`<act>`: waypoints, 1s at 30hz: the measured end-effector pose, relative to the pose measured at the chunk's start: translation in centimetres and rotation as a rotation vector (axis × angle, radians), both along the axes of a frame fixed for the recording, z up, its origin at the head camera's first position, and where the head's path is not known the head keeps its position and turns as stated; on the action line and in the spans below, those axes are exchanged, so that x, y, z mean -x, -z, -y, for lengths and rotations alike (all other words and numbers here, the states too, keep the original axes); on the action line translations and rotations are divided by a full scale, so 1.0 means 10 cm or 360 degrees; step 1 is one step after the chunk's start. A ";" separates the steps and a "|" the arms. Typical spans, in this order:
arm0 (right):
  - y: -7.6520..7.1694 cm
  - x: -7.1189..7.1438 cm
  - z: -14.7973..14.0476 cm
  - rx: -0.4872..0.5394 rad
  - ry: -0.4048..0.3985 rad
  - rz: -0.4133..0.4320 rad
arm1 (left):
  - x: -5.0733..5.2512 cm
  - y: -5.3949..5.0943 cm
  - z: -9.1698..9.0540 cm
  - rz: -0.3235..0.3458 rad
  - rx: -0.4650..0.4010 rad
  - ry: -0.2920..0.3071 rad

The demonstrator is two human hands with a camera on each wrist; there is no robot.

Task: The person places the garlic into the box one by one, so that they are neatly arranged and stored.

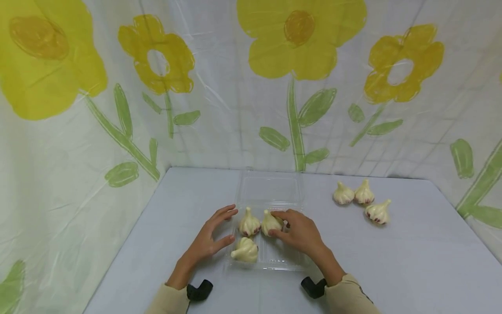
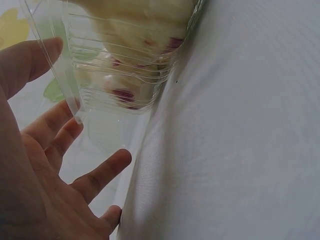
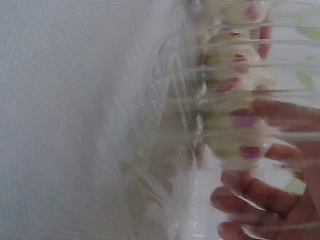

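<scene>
A clear plastic clamshell container (image 1: 280, 258) lies open on the table, its lid (image 1: 270, 188) folded back toward the wall. My right hand (image 1: 301, 232) pinches a garlic bulb (image 1: 271, 224) between thumb and fingers in the back right of the tray. Two more bulbs fill the left side: an upright garlic bulb (image 1: 249, 224) at the back and a tipped garlic bulb (image 1: 245, 250) in front. My left hand (image 1: 205, 239) is spread beside the tray's left wall, thumb and fingers extended; in the left wrist view its fingertips (image 2: 59, 45) are at the clear rim.
Three loose garlic bulbs sit together at the right rear: one bulb (image 1: 343, 193), a second bulb (image 1: 364, 192) and a third bulb (image 1: 378, 212) nearer the front. A white cloth covers the table (image 1: 412, 261). Behind it hangs a flower-printed curtain (image 1: 219, 109).
</scene>
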State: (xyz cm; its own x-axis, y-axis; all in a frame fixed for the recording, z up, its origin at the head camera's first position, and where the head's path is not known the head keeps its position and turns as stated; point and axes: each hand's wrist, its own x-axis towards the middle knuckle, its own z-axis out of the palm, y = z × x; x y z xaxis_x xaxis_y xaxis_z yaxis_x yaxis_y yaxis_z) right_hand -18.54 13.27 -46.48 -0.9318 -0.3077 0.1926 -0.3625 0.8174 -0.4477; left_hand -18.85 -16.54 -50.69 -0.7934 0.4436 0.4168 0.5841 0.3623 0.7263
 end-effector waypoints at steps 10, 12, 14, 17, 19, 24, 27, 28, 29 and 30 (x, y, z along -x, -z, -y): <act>-0.01 0.00 -0.01 0.0027 0.0000 -0.0006 | 0.02 0.00 -0.01 -0.0022 0.0000 0.0013; -0.01 0.00 -0.01 0.0034 0.0005 0.0008 | 0.02 0.00 -0.01 -0.0018 0.0001 0.0012; -0.01 0.00 -0.01 0.0040 0.0009 0.0024 | 0.02 0.00 -0.01 -0.0017 0.0000 0.0012; -0.02 0.00 -0.01 0.0046 0.0012 0.0042 | 0.02 0.02 -0.01 -0.0024 0.0000 0.0010; -0.02 0.00 -0.01 0.0050 0.0011 0.0051 | 0.02 0.02 -0.01 -0.0030 0.0002 0.0011; -0.02 0.00 -0.02 0.0110 -0.0006 0.0070 | 0.02 0.03 0.00 0.0000 -0.0004 0.0017; -0.02 0.01 -0.05 0.0175 -0.0030 0.0049 | 0.02 0.03 0.00 0.0012 0.0000 0.0017; -0.02 0.01 -0.06 0.0196 -0.0040 0.0032 | 0.02 0.03 0.00 0.0008 0.0006 0.0016; -0.02 0.01 -0.08 0.0221 -0.0052 0.0009 | 0.02 0.03 0.00 0.0005 0.0009 0.0016; -0.02 0.01 -0.09 0.0241 -0.0059 -0.0020 | 0.02 0.03 0.00 0.0006 0.0010 0.0016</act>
